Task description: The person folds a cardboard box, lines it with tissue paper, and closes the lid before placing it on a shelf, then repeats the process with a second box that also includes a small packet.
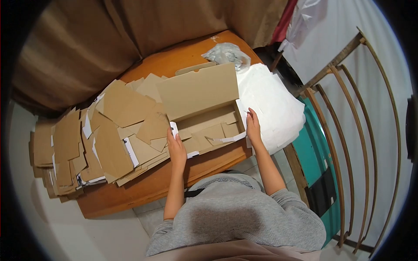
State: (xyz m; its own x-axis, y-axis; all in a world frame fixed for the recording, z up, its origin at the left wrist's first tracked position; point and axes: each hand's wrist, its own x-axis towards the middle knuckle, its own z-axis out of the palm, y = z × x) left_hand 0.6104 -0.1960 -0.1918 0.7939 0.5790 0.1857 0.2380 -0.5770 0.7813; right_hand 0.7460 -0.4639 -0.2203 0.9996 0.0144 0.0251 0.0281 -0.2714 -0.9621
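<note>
A partly folded cardboard box [204, 119] lies in front of me, brown inside with white outer faces. Its large lid panel [199, 90] stands raised at the back. My left hand [176, 147] grips the box's left side, fingers closed over a white flap. On the opposite side, my right hand [253, 126] holds the right wall by its white edge. The front wall leans partly outward, and a narrow white-edged strip [228, 139] sticks up near the front right. Some fingertips are hidden behind the box walls.
Flat cardboard blanks [111, 135] are heaped on the left of the orange-brown table [130, 198]. To the right lies a stack of white paper sheets [272, 108]. A clear plastic bag [228, 54] sits behind. A wooden slatted frame [339, 143] stands at far right.
</note>
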